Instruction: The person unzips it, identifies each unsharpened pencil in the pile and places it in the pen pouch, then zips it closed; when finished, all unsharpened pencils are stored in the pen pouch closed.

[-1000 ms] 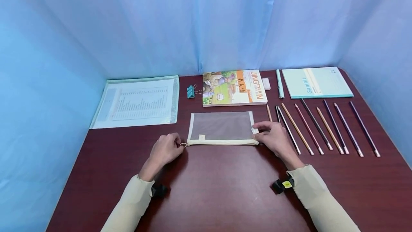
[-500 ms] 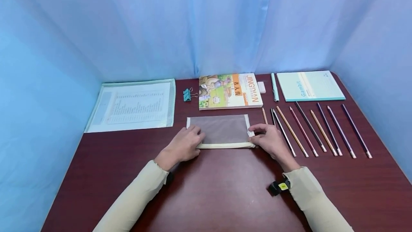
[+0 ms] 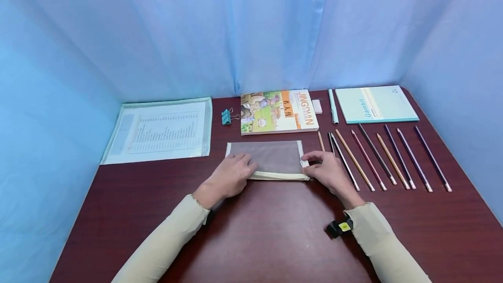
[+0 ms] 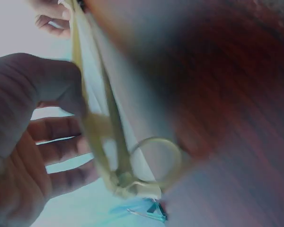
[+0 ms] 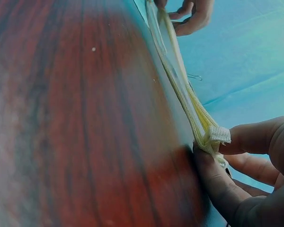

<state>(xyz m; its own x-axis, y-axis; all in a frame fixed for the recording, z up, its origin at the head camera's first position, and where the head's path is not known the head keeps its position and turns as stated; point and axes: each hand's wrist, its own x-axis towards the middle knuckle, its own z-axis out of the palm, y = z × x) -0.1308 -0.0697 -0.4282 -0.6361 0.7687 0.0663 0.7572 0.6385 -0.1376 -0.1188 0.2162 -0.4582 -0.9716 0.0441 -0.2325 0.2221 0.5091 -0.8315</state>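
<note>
**Q:** Mesh and cream fabric: what is the thing at the middle of the frame?

**A:** It is a flat zip pouch [image 3: 271,159] with grey mesh sides and cream edging. It lies on the dark red worktop [image 3: 275,230], just below centre in the head view, with the zip along its lower edge.

**Q:** What are the hands doing?

**A:** The left hand [image 3: 232,175] covers the pouch's left end, its fingers curled round the zip edge, as the left wrist view shows. A cream pull loop [image 4: 154,161] hangs free beside them. The right hand [image 3: 325,170] pinches the cream tab [image 5: 219,135] at the pouch's right end.

**Q:** How would this step go well?

**A:** My judgement: keep the right pinch firm so the pouch stays taut, and part the zip edges with the left fingers rather than tugging the mesh.

**Q:** What lies around it?

**A:** Just above is a picture book [image 3: 278,111]. Right of the pouch, a row of pencils [image 3: 377,155] fans out. At upper right sits a pale notebook [image 3: 375,104], and at left a clear document folder [image 3: 159,130].
</note>
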